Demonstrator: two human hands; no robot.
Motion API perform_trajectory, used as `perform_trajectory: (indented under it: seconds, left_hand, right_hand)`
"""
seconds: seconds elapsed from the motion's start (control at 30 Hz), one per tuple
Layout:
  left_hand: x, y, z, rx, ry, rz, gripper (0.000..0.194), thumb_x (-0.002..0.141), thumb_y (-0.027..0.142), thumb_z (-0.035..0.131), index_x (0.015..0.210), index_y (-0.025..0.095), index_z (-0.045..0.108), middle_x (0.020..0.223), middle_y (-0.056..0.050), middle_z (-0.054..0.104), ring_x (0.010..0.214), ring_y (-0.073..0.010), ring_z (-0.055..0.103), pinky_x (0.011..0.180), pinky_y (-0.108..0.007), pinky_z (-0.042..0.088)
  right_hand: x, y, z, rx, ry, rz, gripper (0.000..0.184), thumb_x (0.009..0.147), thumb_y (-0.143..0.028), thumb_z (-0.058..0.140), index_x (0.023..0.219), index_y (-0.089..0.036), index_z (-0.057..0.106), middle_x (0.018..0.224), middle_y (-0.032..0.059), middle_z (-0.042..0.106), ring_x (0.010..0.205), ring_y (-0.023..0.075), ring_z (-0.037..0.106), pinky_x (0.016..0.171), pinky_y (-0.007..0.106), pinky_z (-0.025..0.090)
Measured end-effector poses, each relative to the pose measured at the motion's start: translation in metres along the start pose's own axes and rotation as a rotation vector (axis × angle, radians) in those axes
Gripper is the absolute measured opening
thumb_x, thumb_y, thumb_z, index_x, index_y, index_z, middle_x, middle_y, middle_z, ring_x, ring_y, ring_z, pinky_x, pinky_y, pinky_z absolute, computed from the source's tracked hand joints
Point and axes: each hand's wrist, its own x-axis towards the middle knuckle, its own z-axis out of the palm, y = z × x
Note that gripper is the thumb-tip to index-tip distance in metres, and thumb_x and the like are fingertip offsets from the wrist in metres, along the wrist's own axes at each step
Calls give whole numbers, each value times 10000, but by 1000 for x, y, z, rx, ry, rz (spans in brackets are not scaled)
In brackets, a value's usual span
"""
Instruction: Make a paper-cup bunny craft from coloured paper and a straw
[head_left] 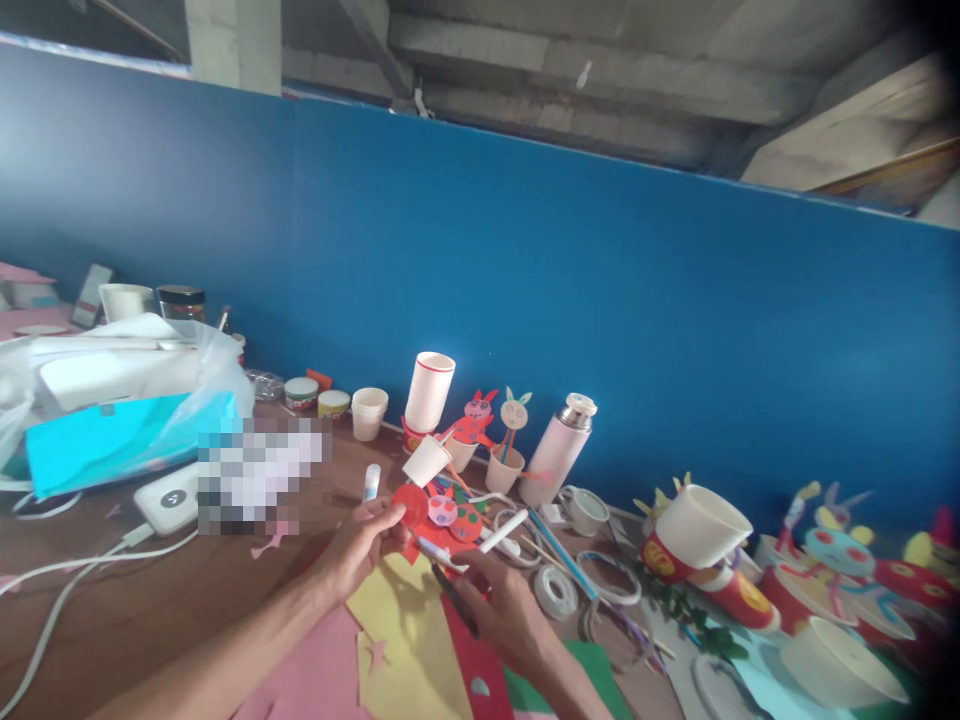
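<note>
My left hand (367,530) pinches a round red paper disc (411,505) between thumb and fingers. Close to the disc's lower right, my right hand (502,600) is closed around a slim pale pen-like tool (442,553). A long dark piece (454,595) also lies along its fingers; I cannot tell whether the two belong together. Just behind the hands lie a pink paper face (442,510) and a red spotted cutout (468,522). Beneath them are yellow paper (405,640) and pink paper (315,660) sheets.
Behind stand stacked paper cups (431,392), cup figures (515,410) and a pink thermos (559,450). White tape (556,592) and craft sticks are at right, beyond them more cups (701,525). On the left are a power bank (166,497) with cables and a plastic bag (142,370).
</note>
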Motion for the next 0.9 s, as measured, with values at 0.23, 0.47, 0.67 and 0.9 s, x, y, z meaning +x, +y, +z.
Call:
perform_trajectory:
  seconds: [0.23, 0.47, 0.67, 0.9]
  left_hand:
    - [-1, -9, 0, 27, -88, 12, 182, 667, 239, 688, 677, 131, 540, 528, 15, 593, 456, -73, 542, 476, -173, 453]
    - [-2, -7, 0, 27, -84, 3, 218, 647, 249, 695, 762, 133, 551, 604, -11, 621, 524, -110, 579, 457, -200, 470]
    - [0, -6, 0, 20, -6, 14, 252, 612, 269, 722, 704, 143, 524, 479, 74, 470, 420, -42, 455, 370, -131, 341]
    - [-1, -8, 4, 99, -9, 69, 232, 602, 271, 700, 683, 138, 528, 460, 70, 482, 373, -35, 419, 384, -149, 341]
  right_hand:
    - [-4, 14, 28, 736, -414, 170, 586, 649, -185, 636, 1196, -172, 425, 622, -51, 546, 507, 85, 509, 487, 186, 367]
    - [-4, 4, 31, 923, -471, 229, 458, 662, -410, 670, 986, -115, 537, 493, -36, 538, 407, 92, 509, 413, 193, 378]
    - [2, 12, 31, 1005, -154, 178, 569, 664, -480, 679, 1055, -131, 458, 571, -23, 542, 449, 90, 502, 427, 193, 315]
    - [-5, 6, 31, 936, -171, -12, 455, 770, -540, 546, 998, -152, 475, 644, -17, 496, 578, 94, 444, 541, 221, 317]
